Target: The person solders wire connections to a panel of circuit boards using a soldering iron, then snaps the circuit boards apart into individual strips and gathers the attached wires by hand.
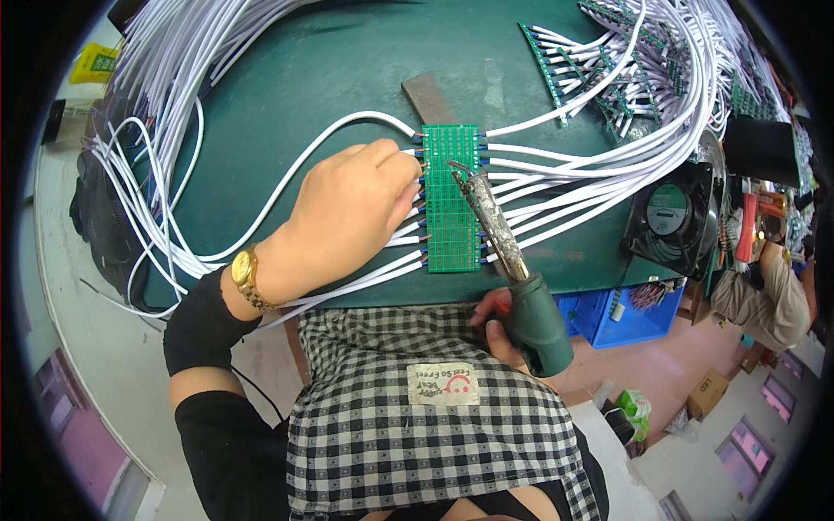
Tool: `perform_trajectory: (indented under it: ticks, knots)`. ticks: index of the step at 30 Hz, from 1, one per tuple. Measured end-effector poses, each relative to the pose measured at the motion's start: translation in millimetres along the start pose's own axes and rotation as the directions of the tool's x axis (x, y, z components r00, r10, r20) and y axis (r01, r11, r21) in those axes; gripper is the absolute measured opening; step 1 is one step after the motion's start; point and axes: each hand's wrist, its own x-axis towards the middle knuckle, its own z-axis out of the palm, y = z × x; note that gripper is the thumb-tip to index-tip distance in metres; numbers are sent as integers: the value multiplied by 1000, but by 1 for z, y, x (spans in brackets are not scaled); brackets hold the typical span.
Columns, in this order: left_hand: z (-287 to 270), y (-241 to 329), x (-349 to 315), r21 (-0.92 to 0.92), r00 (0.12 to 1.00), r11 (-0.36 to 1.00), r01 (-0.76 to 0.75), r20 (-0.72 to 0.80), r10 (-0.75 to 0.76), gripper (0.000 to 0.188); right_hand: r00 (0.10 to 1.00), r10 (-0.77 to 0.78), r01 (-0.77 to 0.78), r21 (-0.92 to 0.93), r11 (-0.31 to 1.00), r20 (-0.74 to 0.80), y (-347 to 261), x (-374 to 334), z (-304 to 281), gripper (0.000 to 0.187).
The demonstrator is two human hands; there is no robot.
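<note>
A green circuit board panel lies on the green work surface, with white cables joined along both long edges. My left hand, a gold watch on its wrist, is closed in a pinch on a white cable at the board's left edge; the fingertips hide the cable's end. In my right hand is a soldering iron with a dark green handle, held near the table's front edge. Its metal barrel points up and left, and the tip appears over the upper part of the board. The handle covers much of that hand.
Loose white cables are bundled at the left. More boards with cables are heaped at far right. A black fan stands on the right edge, above a blue bin. A metal strip lies behind the board. Another person's sleeve shows at right.
</note>
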Motion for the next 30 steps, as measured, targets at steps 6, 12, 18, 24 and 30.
perform_trajectory:
  ticks: [6,12,18,24,30]
  knots:
    - [2,-21,4,-207,999,978,-34,12,38,13,998,-14,21,-108,994,64,-8,0,-2,35]
    - [-1,-29,10,-288,994,956,-57,72,81,10,1000,-18,13,-194,981,-22,-8,-1,3,23]
    - [2,-21,8,-455,986,877,157,115,-117,9,992,-34,0,-271,962,-123,-5,-1,7,15]
    - [1,-5,3,-189,988,971,149,68,-138,9,991,-26,-10,-268,963,-128,-5,-1,5,18]
    - [8,-12,-1,-132,998,990,57,37,-53,13,989,-95,56,-303,951,-116,-2,-1,5,20]
